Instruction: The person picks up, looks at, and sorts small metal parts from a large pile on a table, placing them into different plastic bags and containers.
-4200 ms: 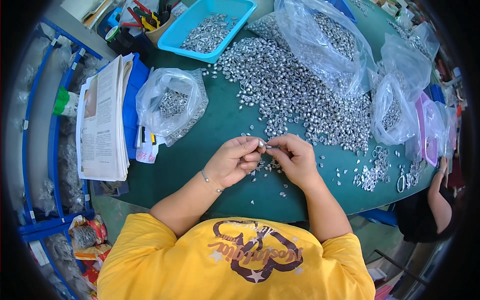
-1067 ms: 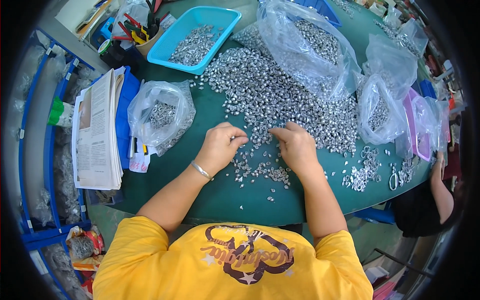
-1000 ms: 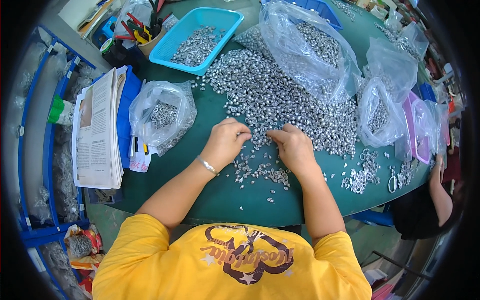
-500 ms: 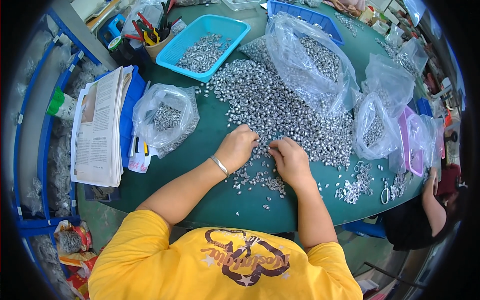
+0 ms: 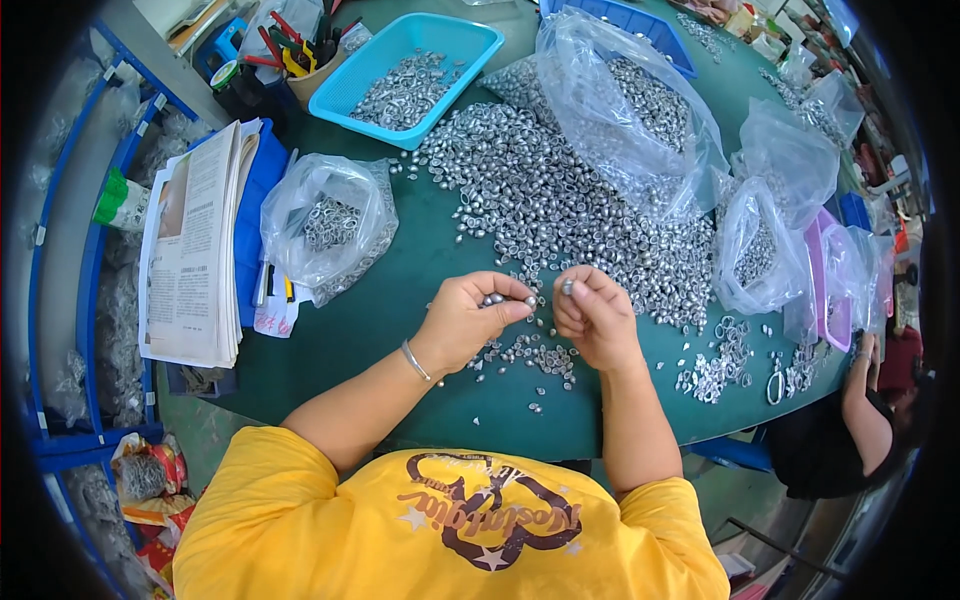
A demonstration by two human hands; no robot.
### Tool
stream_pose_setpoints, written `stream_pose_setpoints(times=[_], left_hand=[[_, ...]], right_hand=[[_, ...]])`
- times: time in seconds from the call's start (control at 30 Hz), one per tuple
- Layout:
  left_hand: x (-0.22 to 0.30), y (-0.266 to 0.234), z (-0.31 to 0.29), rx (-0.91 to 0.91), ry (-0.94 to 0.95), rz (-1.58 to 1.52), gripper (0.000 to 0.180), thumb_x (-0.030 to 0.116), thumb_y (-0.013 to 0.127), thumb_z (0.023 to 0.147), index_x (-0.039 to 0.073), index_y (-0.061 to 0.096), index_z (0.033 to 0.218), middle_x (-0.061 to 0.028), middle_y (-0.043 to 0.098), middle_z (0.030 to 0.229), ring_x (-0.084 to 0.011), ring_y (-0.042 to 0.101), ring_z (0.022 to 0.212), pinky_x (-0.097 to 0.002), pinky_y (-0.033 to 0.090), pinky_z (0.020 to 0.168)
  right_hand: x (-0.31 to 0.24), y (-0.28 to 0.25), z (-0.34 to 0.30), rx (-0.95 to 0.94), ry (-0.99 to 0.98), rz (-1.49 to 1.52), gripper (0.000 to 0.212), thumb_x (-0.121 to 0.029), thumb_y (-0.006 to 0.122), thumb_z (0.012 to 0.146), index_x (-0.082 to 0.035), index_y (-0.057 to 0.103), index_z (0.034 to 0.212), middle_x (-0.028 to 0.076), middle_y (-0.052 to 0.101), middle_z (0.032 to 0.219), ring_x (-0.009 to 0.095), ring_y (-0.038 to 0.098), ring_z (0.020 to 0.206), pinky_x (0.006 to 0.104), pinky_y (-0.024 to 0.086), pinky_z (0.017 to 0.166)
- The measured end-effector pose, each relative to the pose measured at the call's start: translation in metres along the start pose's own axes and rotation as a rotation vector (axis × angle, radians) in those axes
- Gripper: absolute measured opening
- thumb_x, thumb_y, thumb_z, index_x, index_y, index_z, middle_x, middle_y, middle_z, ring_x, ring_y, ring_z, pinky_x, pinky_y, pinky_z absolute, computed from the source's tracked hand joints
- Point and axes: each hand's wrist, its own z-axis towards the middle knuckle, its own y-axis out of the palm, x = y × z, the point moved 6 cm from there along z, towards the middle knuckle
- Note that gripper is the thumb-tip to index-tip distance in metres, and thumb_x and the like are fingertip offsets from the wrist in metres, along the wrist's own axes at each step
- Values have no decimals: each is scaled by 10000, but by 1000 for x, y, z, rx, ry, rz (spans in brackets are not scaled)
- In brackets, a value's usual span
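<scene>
So, silvery pieces [image 5: 491, 299] in hands [image 5: 455, 325], turquoise basket [image 5: 362, 128], clear bags [image 5: 286, 215].

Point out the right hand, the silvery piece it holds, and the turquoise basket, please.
Right hand [image 5: 603, 318], head view: its middle.
Silvery piece [image 5: 567, 287], head view: its visible face.
Turquoise basket [image 5: 362, 129], head view: near wall.

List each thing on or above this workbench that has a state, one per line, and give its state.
Left hand: fingers curled around small silver pieces.
Right hand: fingers pinching one silver piece.
Metal pile: loose, spread out.
Turquoise basket: partly filled.
Left clear bag: open, metal pieces inside.
Large clear bag: open, metal pieces inside.
Tan pot: holding tools.
Newspapers: stacked.
</scene>
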Motion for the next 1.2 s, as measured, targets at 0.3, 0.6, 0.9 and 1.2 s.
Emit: stream_pose_setpoints(times=[0.3,0.6,0.9,1.2], left_hand=[[11,1,-7,-24,226,98,135,-42,655,738,-5,613,861,-44,602,803,-80,532,635,-198,431,544],[45,11,-19,83,648,732,118,-23,673,698,10,615,795,-84,609,775,-169,584,663,-245,469,605],[21,0,-13,62,235,-192,142,121,523,893,4,547,970,-2,542,817,-76,494,606,-210,432,560],[63,59,-32,165,1042,758,34,17,595,768,15,598,734,-116,586,841,-264,574,831,-347,449,759]], right_hand=[[4,16,-1,111,184,260,172,-183,423,928,-37,511,905,55,490,632,59,320,444,179,242,375],[30,30,-8,50,207,198,170,-202,447,940,-47,506,973,40,515,729,49,332,484,167,244,407],[27,22,-9,72,110,309,202,-189,442,936,-20,548,965,74,566,822,109,467,622,223,377,531],[50,28,-8,157,148,757,262,-294,425,931,-84,527,1050,68,559,1054,175,518,1019,299,411,913]])
